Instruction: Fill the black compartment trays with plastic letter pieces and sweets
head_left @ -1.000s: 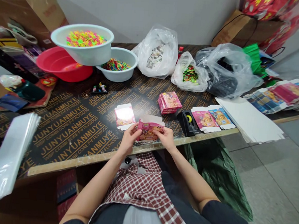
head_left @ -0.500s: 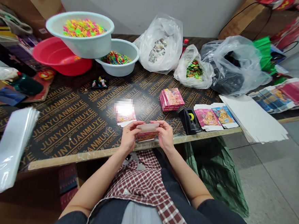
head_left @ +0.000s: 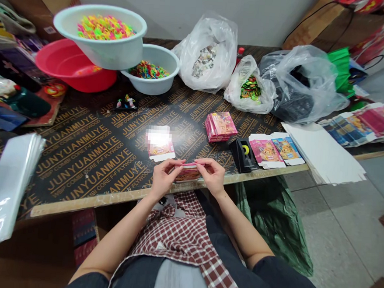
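A small printed cardboard box (head_left: 189,173) stands at the table's front edge between my hands. My left hand (head_left: 165,177) pinches its top left end with thumb and fingers, and my right hand (head_left: 212,176) pinches the top right end. The top flap is folded down nearly level, its pink edge showing between the fingertips. Just beyond my left hand lies a flat pink carton (head_left: 161,149), partly washed out by glare. Behind my right hand sits a stack of pink boxes (head_left: 221,126).
A black tape dispenser (head_left: 241,156) stands right of my hands, beside flat pink and blue cartons (head_left: 268,151). Tubs (head_left: 96,45) and plastic bags (head_left: 208,53) of small colourful pieces line the back. Clear plastic sleeves (head_left: 8,188) overhang the left front edge.
The box's raised pale flap has been folded down by my fingers. Both hands still hold the box at its two ends. The view has shifted slightly.
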